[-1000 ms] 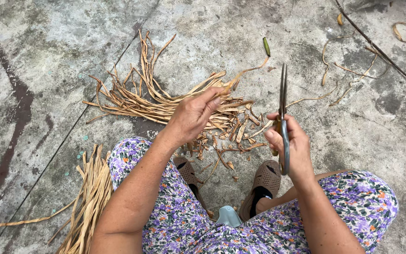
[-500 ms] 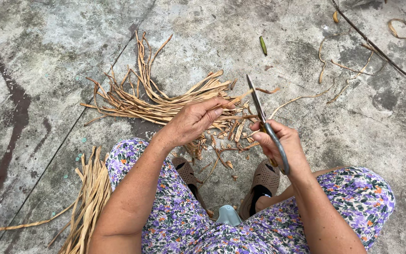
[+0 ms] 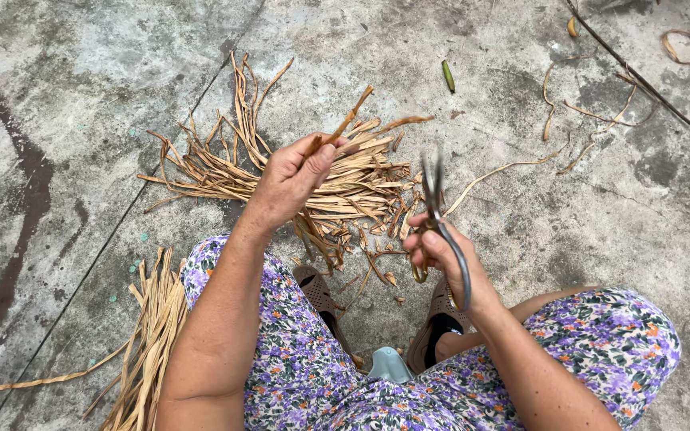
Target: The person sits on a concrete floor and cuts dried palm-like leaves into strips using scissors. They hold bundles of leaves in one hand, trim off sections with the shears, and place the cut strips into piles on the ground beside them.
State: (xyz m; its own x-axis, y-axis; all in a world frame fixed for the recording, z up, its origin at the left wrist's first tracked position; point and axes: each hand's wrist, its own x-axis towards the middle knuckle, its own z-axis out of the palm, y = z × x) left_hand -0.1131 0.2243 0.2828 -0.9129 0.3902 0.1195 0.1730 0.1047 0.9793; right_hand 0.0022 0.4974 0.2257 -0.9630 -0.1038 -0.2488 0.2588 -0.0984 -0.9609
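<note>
dry tan leaf strip (image 3: pixel 343 126) pinched in left hand (image 3: pixel 293 177), raised over loose strip pile (image 3: pixel 313 179) on concrete floor (image 3: pixel 81 96). right hand (image 3: pixel 441 251) clenched on scissors (image 3: pixel 438 209), blades up. risk: blades near left fingers, nick likely; brittle strip may snap.

A heap of dried strips (image 3: pixel 281 179) is spread on the concrete floor (image 3: pixel 81 96), in front of the knees. A single strip (image 3: pixel 343 124) is pinched in the left hand (image 3: pixel 293 175), held above that heap. To its right, scissors (image 3: pixel 441 231) are held in the right hand (image 3: pixel 441 255), blades pointed away. A second bundle (image 3: pixel 153 343) is laid left of the left leg. Two sandalled feet (image 3: pixel 321 295) are placed between the knees, behind the heap. Loose twigs (image 3: pixel 600 112) are scattered far right.
</note>
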